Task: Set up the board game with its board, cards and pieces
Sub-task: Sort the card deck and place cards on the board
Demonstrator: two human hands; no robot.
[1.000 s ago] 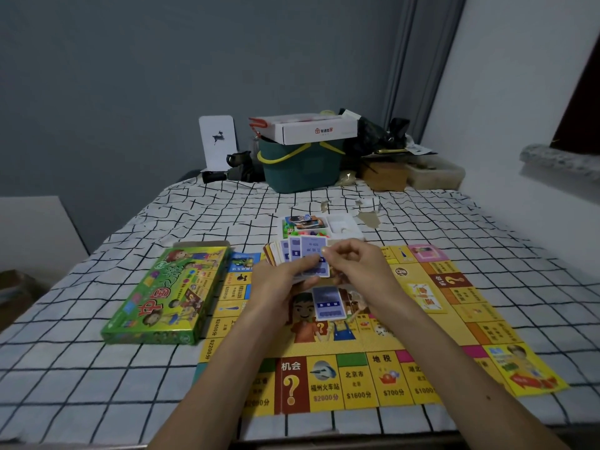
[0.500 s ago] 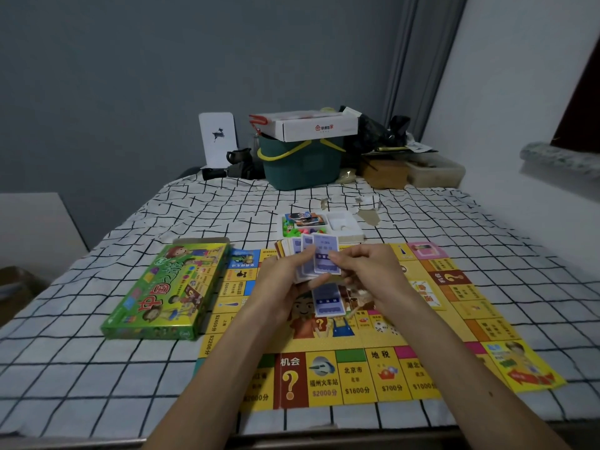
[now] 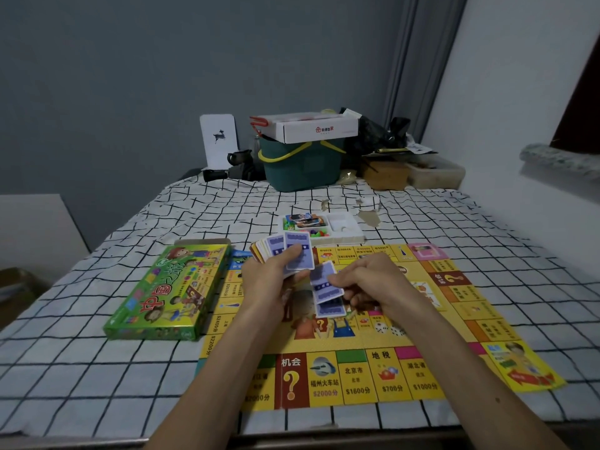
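A black-and-white checked cloth [image 3: 81, 368] covers the table, and the yellow paper game board [image 3: 357, 375] lies flat on it, nearest the person, with its printed squares along the close edge. Above the board's middle, the right hand [image 3: 373, 284] has its fingers curled and pinches one blue-backed card [image 3: 324, 282] by its right edge, tilted, just over another blue-backed card [image 3: 331, 308] lying on the board. Beside it, the left hand [image 3: 266, 284] grips a fan of cards [image 3: 285, 248], the thumb pressed across the front one and the other fingers hidden behind. A green cardboard game box [image 3: 168, 293] rests left of the board. Beyond the board's far edge sits a white plastic tray [image 3: 344, 227] holding small coloured pieces. Farther back stands a teal bucket [image 3: 302, 167] with a white carton [image 3: 311, 126] on top.
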